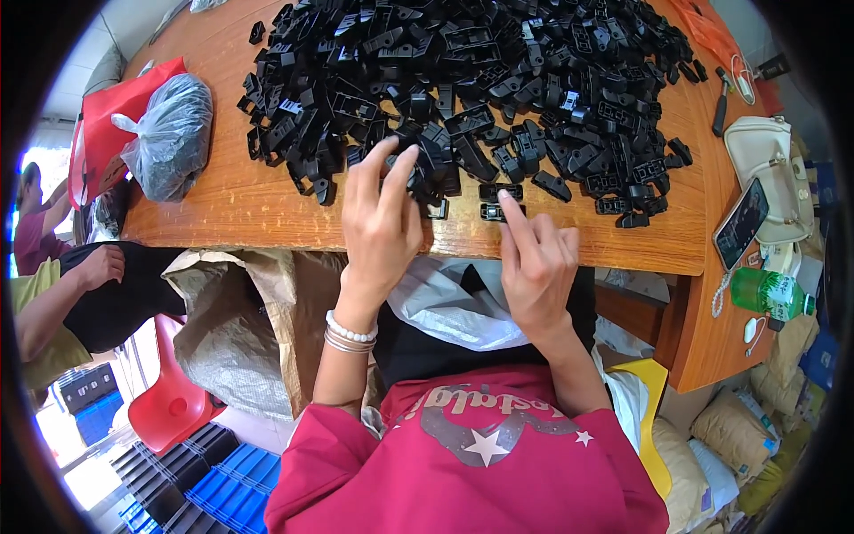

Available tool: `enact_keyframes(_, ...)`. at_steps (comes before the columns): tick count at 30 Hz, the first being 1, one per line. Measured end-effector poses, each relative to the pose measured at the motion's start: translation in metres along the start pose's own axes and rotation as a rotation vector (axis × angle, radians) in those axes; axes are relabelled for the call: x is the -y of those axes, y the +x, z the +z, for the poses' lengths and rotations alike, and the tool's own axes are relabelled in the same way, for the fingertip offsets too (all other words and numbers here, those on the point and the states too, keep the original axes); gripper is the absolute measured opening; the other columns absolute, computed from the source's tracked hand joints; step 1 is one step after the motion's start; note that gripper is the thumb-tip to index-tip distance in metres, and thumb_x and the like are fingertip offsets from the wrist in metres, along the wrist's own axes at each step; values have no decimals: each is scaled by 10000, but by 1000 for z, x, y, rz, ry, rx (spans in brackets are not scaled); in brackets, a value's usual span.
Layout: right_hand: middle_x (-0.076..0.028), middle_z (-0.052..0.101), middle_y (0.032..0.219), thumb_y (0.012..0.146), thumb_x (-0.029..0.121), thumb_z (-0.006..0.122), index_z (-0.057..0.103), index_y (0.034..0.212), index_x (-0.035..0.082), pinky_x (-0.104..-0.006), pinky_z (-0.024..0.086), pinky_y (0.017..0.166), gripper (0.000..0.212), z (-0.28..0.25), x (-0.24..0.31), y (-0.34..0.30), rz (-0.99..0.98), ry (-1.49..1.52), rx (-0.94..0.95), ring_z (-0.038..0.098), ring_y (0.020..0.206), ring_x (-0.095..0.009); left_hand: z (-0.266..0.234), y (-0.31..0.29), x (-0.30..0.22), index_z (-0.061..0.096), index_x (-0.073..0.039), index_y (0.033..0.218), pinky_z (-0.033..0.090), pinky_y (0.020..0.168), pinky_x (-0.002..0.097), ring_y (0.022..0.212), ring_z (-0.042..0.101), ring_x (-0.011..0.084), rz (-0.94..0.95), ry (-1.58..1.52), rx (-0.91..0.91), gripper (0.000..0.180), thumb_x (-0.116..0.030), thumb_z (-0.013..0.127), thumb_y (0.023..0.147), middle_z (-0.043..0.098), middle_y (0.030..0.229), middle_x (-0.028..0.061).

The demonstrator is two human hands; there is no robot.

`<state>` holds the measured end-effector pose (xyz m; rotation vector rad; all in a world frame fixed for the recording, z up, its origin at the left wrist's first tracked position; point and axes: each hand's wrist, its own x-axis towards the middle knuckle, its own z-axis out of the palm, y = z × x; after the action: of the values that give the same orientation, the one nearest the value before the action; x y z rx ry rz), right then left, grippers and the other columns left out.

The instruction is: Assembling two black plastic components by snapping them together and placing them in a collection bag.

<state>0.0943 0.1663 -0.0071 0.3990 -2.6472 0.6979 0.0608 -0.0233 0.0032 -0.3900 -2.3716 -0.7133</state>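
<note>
- Two small black plastic pieces [491, 212] lie near the front edge of the table, one just beyond the other, in front of the right hand.
- The right hand [541, 271] reaches them with its index finger stretched out, the tip at the pieces; the thumb stands apart from that finger, the others are curled, and nothing is pinched between them.
- The left hand [382, 218] is at the near edge of the pile, fingers bent over black parts; whether they pinch one, I cannot tell. Pale bracelets [352, 335] circle its wrist.
- A large heap of black plastic parts [569, 98] spreads across the brown wooden table [267, 222] beyond both hands.
- Left of the heap, a knotted clear bag [173, 142] with dark contents sits against a red bag [96, 133].
- On the right side are a cream handbag [769, 173], a phone [740, 222] leaning near it, and a green bottle [767, 294] lying on its side.
- At the far left, below the table, stands a red chair [169, 400], near another person's arm [62, 298].
</note>
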Motion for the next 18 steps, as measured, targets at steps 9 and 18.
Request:
enact_keyframes(9, -76, 460, 791, 823, 171, 675, 575, 967, 101, -376, 345, 677, 189, -1, 7, 2, 30, -62, 28, 525, 757, -244, 18, 34, 5, 639, -34, 1065, 508, 735, 379, 834, 623, 303, -15, -11, 224, 261, -15, 662, 805, 575, 1099, 162)
enact_keyframes(18, -131, 595, 941, 778, -35, 662, 559, 1023, 20, -397, 453, 750, 272, -4, -24, -9, 154, 276, -163, 593, 864, -310, 6, 28, -10, 560, 1, 945, 496, 645, 324, 726, 599, 270, -108, -345, -16, 173, 25, 659, 806, 596, 954, 160)
